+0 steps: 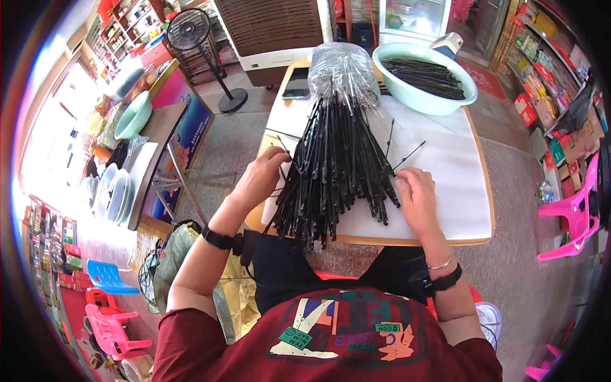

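Note:
A large bundle of thin black sticks with small knobs (pixel 337 165) fans out toward me across the white-covered table. Its far end sits in a clear plastic wrap (pixel 344 70). At the bundle's left edge, my left hand (pixel 261 175) has its fingers bent together on a thin black stick (pixel 284 145). To the right of the bundle, my right hand (pixel 417 196) is closed, thumb against curled fingers; what lies between them is too small to make out. Just beyond its fingertips another black stick (pixel 410 155) slants away on the white sheet.
A pale green basin (pixel 468 95) of black sticks stands at the far right of the table (pixel 445 210). A phone (pixel 297 84) lies at the far left. Beyond are a standing fan (pixel 213 63) and an air cooler (pixel 270 32). A side table (pixel 153 146) stands left, a pink stool (pixel 576 210) right.

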`<action>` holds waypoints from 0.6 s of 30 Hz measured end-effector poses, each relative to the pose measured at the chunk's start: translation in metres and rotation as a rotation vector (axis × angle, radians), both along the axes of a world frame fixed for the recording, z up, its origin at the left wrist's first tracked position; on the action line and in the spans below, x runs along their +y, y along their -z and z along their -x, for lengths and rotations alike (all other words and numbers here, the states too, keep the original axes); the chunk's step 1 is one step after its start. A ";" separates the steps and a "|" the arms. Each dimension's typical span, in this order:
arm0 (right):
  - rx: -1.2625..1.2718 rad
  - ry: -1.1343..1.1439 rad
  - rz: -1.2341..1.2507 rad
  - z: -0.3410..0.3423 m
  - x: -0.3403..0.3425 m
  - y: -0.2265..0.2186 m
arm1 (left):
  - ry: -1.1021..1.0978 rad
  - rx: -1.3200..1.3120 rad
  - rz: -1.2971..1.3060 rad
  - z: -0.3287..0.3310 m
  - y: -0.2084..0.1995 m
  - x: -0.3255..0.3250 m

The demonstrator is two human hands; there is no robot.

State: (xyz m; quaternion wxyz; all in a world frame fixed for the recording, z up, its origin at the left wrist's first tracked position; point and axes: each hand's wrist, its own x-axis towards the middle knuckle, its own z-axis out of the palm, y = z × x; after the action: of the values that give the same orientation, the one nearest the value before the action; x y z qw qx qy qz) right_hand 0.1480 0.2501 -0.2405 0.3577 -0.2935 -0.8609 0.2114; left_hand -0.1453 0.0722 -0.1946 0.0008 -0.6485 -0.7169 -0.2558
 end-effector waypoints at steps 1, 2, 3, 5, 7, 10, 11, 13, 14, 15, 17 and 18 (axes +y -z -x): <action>0.007 -0.001 0.014 0.001 -0.001 0.000 | -0.075 -0.087 -0.152 -0.005 0.002 0.000; 0.014 0.011 0.023 -0.002 -0.001 -0.001 | -0.139 -0.028 -0.237 0.000 0.009 -0.001; 0.023 0.012 0.008 -0.003 0.002 0.004 | -0.307 -0.164 -0.192 0.000 0.013 -0.005; 0.011 0.058 -0.029 0.003 -0.003 0.000 | -0.468 -0.455 -0.063 -0.007 0.006 -0.010; 0.019 0.044 0.011 0.018 -0.008 -0.006 | -0.450 -0.539 -0.122 -0.012 0.016 -0.001; -0.027 -0.076 0.239 0.049 -0.008 -0.019 | -0.326 -0.659 -0.030 -0.023 0.012 0.021; -0.008 -0.121 0.241 0.060 -0.009 -0.016 | -0.274 -0.717 -0.028 -0.019 0.015 0.027; -0.007 -0.137 0.199 0.071 -0.018 -0.011 | -0.328 -0.594 0.005 -0.022 0.030 0.032; -0.013 -0.160 0.160 0.072 -0.022 -0.008 | -0.332 -0.524 0.052 -0.032 0.027 0.032; -0.012 -0.155 0.158 0.071 -0.025 -0.007 | -0.333 -0.515 0.032 -0.037 0.032 0.033; -0.024 -0.180 0.109 0.069 -0.032 -0.010 | -0.291 -0.521 0.038 -0.048 0.020 0.029; 0.002 -0.182 0.132 0.070 -0.033 -0.006 | -0.289 -0.519 0.039 -0.047 0.021 0.032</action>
State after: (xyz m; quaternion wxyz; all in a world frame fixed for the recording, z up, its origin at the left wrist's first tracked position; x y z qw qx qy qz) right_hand 0.0776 0.2174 -0.2346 0.3178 -0.2370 -0.8678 0.2995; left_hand -0.0979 0.1043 -0.2155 -0.1587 -0.4526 -0.7829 -0.3963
